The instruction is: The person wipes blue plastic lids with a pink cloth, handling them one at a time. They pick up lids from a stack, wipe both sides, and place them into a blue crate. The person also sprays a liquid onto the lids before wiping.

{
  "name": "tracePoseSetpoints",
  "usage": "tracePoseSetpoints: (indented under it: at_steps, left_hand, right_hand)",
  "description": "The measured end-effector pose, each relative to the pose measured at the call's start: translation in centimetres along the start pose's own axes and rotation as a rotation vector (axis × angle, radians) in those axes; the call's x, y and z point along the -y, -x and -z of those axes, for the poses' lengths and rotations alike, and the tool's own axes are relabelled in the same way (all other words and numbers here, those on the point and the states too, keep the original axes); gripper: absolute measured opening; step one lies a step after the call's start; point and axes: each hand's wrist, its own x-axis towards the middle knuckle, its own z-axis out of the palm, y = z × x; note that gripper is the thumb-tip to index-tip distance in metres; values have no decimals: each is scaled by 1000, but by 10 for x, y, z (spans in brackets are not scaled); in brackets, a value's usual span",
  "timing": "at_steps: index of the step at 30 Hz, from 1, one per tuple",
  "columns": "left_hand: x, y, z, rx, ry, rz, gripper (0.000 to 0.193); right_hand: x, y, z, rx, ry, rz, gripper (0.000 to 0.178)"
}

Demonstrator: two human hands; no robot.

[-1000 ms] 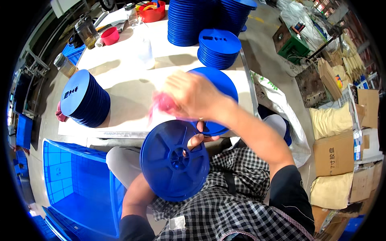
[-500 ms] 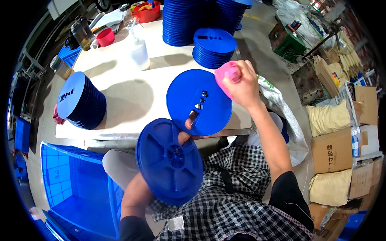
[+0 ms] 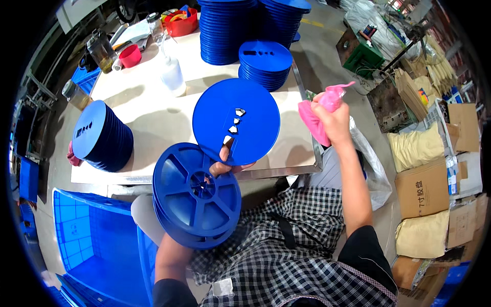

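My left hand [image 3: 228, 162] is closed on a flat blue plastic disc [image 3: 255, 110], thumb and fingers at the slot near its lower edge. The disc is held tilted over the table's front edge, with several cut-outs along its middle. A blue spoked reel [image 3: 176, 204] rests over my left forearm and wrist, overlapping the disc's lower left; whether my hand also grips it is hidden. My right hand [image 3: 335, 123] is closed round a crumpled pink cloth [image 3: 313, 120], apart from the disc and past the table's right edge.
On the table [image 3: 169, 115] stand a short disc stack [image 3: 105, 135] at left, another [image 3: 265, 61] behind the held disc, tall stacks [image 3: 222, 36] farther back and a clear squeeze bottle [image 3: 173, 77]. A blue crate [image 3: 94, 225] sits lower left. Cardboard boxes [image 3: 422, 192] line the right.
My right hand with the pink cloth has moved off the disc to the right. The disc and the spoked reel have shifted left, and the reel now faces up more.
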Motion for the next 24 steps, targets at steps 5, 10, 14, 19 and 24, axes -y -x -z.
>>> tracePoseSetpoints:
  at_steps: [5,10,14,19,24]
  left_hand:
    - [-6,1,3,-40,16,27,22]
    - [-3,4,9,-74,39,41,22]
    - [1,3,8,-81,77,52,22]
    - [19,-5,-5,-44,150,57,23]
    - [14,-5,-25,35,76,66,20]
  right_hand:
    - [52,27,10,442,-302,-227,60]
    - [68,33,-18,642,-173,-183,79]
    - [68,45,-27,482,24,37,74]
    - [76,76,-39,318,115,56,53]
    - [60,85,-42,315,-223,-217,31]
